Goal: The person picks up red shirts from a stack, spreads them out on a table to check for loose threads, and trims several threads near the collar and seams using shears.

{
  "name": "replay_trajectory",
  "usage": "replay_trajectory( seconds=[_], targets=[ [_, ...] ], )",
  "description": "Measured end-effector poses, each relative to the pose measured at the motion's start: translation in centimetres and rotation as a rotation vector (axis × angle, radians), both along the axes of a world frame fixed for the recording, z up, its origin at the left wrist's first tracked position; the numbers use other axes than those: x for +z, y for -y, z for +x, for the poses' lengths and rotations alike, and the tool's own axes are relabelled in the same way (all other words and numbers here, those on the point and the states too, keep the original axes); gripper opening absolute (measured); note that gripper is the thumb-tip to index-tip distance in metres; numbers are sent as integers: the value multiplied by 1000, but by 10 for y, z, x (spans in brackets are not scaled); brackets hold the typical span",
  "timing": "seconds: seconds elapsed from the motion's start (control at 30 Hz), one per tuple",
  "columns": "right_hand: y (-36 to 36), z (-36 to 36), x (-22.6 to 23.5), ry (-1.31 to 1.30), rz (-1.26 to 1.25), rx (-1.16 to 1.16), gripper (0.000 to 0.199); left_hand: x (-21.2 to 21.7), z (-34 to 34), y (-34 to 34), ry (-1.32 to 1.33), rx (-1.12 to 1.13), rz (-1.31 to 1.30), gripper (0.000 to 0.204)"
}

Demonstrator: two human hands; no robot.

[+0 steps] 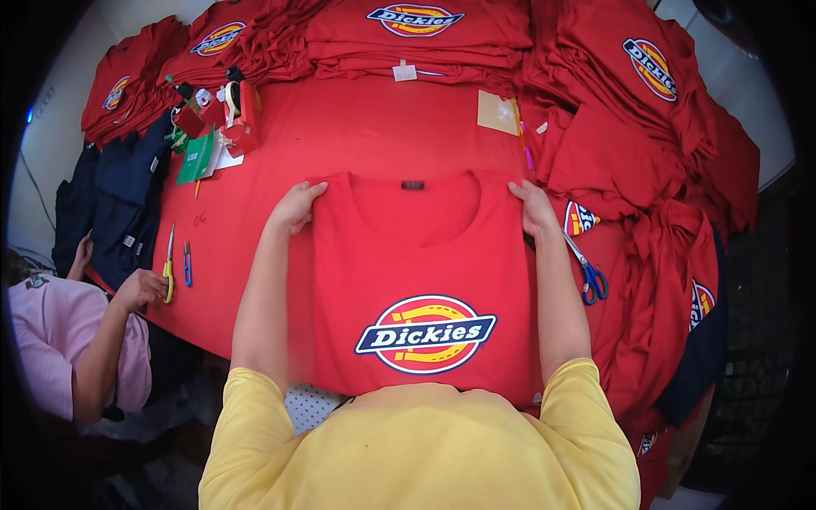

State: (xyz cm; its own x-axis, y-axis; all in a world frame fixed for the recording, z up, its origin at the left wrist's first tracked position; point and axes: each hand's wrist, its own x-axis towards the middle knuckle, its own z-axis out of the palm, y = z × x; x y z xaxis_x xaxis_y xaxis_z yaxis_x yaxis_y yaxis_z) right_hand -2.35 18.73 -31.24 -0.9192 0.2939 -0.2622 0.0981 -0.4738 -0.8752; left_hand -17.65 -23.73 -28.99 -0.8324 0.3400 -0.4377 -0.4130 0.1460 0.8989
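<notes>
A red T-shirt (416,263) with an oval navy, yellow and white chest print is spread in front of me, its neckline toward the far side and its lower end reaching my body. My left hand (297,206) pinches its far left shoulder corner. At the opposite corner, my right hand (535,208) grips the other shoulder, fingers closed on the cloth. A small dark label shows inside the collar. Beside my right forearm lie blue-handled scissors (588,274).
Stacks of folded red shirts (425,42) line the far side, with more heaped (654,170) at right. A red tape dispenser (244,119) and green notebook (198,156) stand far left. At left, a co-worker's hand (141,291) is by yellow-handled scissors (168,276), near dark garments (127,183).
</notes>
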Motion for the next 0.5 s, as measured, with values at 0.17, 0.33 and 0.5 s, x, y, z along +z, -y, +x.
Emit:
replay_trajectory(
  seconds=[0.17,0.33,0.5],
  targets=[
    [-27,8,-37,46,211,-45,68,12,8,-8,-77,-145,-32,41],
    [-20,22,12,134,995,-152,50,32,14,25,-242,-273,-304,48],
    [59,114,253,-916,814,-213,42,197,97,79,-1117,252,200,46]
  ],
)
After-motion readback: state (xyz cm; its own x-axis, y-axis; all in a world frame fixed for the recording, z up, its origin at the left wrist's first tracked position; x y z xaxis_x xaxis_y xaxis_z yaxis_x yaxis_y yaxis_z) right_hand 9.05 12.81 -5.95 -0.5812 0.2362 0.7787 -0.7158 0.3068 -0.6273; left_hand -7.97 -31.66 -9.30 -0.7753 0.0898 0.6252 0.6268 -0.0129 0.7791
